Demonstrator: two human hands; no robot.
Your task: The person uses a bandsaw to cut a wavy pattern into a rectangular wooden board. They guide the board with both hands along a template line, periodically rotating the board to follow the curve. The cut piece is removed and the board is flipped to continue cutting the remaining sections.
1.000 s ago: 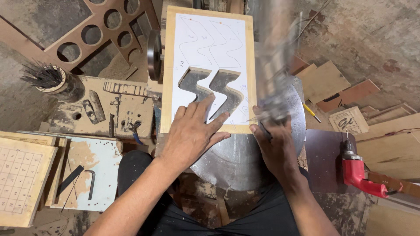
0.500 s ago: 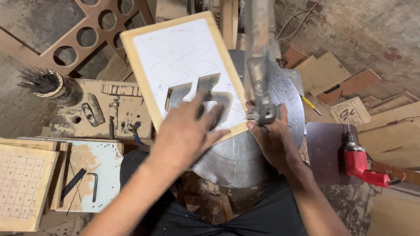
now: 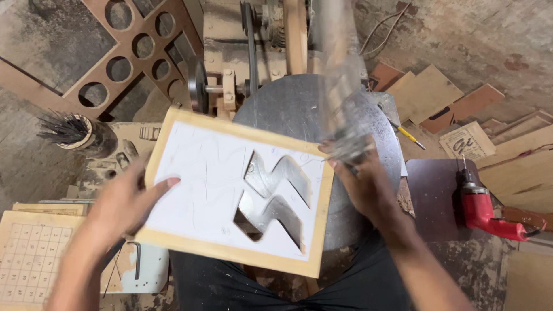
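The round metal saw table (image 3: 299, 109) carried a white-faced wooden panel (image 3: 201, 173), which lay tilted across it and overhung the near edge. Two zigzag openings (image 3: 276, 198) were already cut through the panel. The panel appeared stiff, flat and fairly light, though likely weakened around the cutouts, so the solid rim was the safer hold. The left hand (image 3: 124, 201) rested open, fingers pressing the left edge. The right hand (image 3: 360, 178) gripped the right edge beside the blurred blade guide (image 3: 340, 86).
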